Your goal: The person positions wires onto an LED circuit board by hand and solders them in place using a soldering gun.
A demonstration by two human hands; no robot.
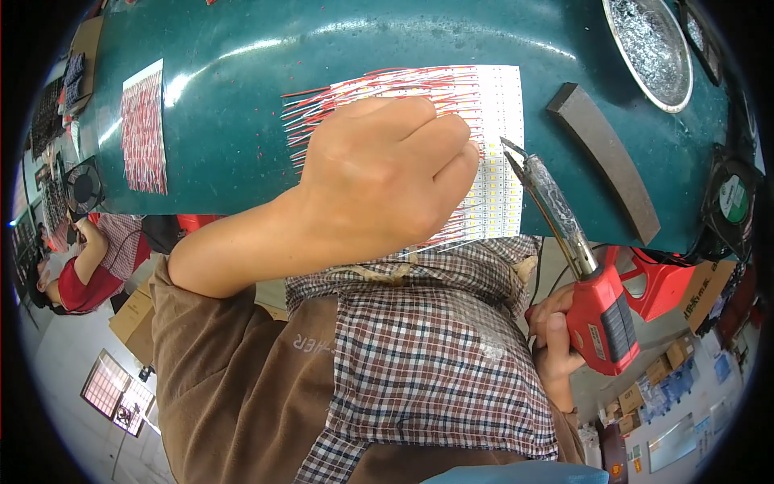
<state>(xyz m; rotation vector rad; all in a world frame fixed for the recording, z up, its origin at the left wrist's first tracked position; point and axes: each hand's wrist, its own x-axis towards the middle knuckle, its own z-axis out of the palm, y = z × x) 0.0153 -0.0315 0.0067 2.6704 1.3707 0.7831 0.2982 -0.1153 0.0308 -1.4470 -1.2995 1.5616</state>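
My left hand [391,173] is closed in a fist over a white LED circuit-board panel [506,101] on the green table [230,105]. Its fingertips are hidden beneath the hand, so what they pinch does not show. Rows of thin red and white wires [305,117] stick out past the panel's left edge. In my right hand [552,339], at the lower right, is a red soldering gun [598,327] with a foil-wrapped barrel. Its slender tip and a thin guide beside it reach the panel's right part, just right of my left fist.
A dark curved bar [605,161] lies right of the panel. Behind it stands a metal bowl [610,24] with silvery scraps. Another wired panel [145,125] lies at the left. Small fans [83,187] sit by both table ends. Another person [89,266] works at far left.
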